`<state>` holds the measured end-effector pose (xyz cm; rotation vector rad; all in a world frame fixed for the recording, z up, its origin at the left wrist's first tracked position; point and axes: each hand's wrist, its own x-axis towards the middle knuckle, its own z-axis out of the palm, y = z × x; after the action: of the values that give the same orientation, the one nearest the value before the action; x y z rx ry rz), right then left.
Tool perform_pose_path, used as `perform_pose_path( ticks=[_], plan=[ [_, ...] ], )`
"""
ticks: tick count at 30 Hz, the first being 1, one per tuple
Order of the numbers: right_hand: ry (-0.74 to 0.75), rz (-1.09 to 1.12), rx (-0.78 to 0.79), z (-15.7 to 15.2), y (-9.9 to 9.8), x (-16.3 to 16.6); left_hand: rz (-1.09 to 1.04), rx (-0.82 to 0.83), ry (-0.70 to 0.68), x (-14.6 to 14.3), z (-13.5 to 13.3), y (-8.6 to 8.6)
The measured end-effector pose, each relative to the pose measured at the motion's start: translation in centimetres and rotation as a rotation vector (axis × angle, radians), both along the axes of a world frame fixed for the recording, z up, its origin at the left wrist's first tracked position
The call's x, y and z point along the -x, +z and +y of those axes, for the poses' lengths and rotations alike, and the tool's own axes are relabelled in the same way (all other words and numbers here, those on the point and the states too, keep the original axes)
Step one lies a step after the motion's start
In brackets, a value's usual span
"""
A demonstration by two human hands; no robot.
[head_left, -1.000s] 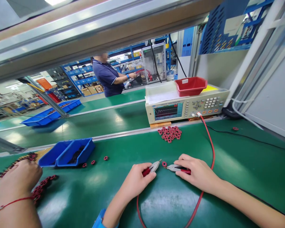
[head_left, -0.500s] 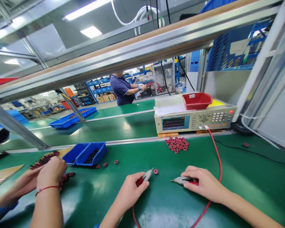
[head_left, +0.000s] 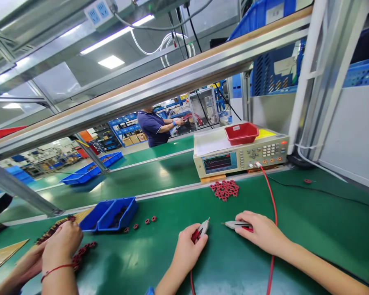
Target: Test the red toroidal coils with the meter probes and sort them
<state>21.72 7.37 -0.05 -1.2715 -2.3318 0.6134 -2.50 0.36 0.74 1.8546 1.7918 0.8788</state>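
The left hand (head_left: 189, 247) is curling nearly closed, thumb and fingers pinching a tapered grey metal clip (head_left: 204, 228) with red handles, its thin tip pointing away from the body. The right hand (head_left: 260, 230) is likewise wrapping around a matching clip (head_left: 232, 225), whose needle-like tip is aiming toward the left hand; the two tips are standing apart above the smooth, glossy green table (head_left: 215, 262). Beyond both hands, a cluster of toothed, ring-shaped red coils (head_left: 224, 189) is lying before a boxy beige tester (head_left: 241, 162). A round, smooth red cable (head_left: 271, 194) is running from it and passing under the right wrist. Farther left of the left hand, four small loose coils (head_left: 154, 218) are lying beside slope-sided blue plastic bins (head_left: 129, 215), and a co-worker's hand (head_left: 63, 239) is bunching near dark red parts (head_left: 83, 253).
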Motion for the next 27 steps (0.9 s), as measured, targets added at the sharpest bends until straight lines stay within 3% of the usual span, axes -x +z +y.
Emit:
perform_pose_path(
  ticks=[5,10,16,23,27],
  plan=[
    [-0.223,-0.115,-0.128,1.8,-0.8,-0.9,-0.128,0.046,-0.012,0.1,2.0,-1.4],
    [-0.305,-0.199,-0.204,3.4,-0.8,-0.7,-0.141,0.042,-0.066,1.2,1.6,-1.3],
    [-0.271,-0.238,-0.213,4.6,-0.1,0.2,-0.075,0.014,-0.06,1.3,1.3,-0.8],
    [-0.061,-0.166,-0.178,2.7,-0.1,0.0,-0.002,-0.001,-0.071,0.8,0.8,-0.1],
    [-0.066,-0.148,-0.15,2.3,-0.2,0.5,0.013,0.023,-0.067,0.8,0.9,-0.1]
  ],
)
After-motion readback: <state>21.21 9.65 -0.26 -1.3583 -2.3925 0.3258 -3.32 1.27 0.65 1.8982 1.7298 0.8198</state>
